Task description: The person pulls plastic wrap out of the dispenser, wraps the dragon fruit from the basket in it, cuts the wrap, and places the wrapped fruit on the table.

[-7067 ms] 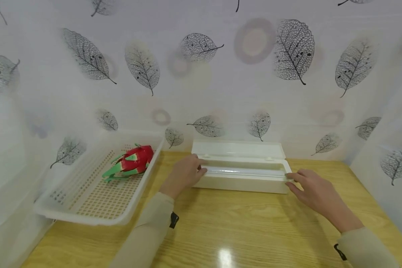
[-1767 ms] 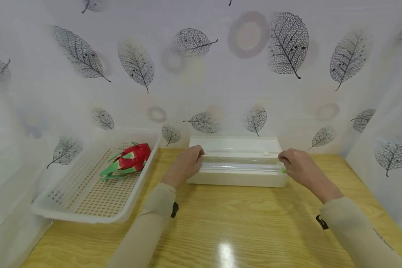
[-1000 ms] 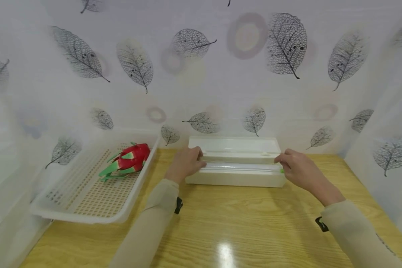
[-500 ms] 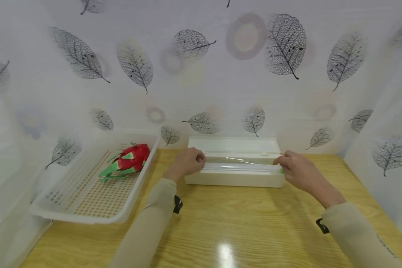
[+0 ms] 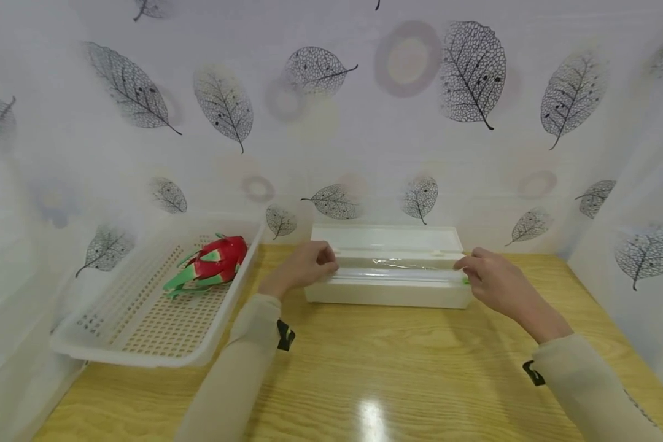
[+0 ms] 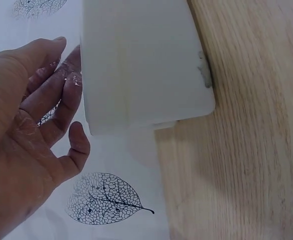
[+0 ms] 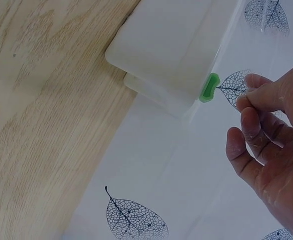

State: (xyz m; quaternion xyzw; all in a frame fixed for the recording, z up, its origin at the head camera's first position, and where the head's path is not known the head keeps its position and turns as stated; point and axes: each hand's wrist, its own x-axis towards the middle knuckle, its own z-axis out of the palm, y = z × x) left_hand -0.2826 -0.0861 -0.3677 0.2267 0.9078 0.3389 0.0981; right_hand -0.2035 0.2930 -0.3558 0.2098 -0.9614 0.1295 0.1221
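A long white cling film box [image 5: 387, 294] stands with its lid [image 5: 387, 238] raised at the back; a roll of clear film lies inside. My right hand [image 7: 276, 125] pinches the edge of the cling film [image 5: 400, 264] between thumb and forefinger at the box's right end, above a small green piece [image 7: 209, 88]. At the left end is my left hand [image 6: 36, 110], fingers loosely bent and thumb apart from them. Shiny glints show by its fingers, but clear film there is hard to make out.
To the left stands a white perforated plastic basket [image 5: 138, 359] holding a red and green dragon fruit [image 5: 215, 263]. The box rests on a wood-grain table [image 5: 398, 362]. A leaf-patterned white sheet [image 5: 364, 141] rises directly behind the box and along both sides.
Compared with seven seconds ago, film is drawn up off the roll and the right hand pinches it. In the last second my left hand shifted slightly left and its fingers loosened.
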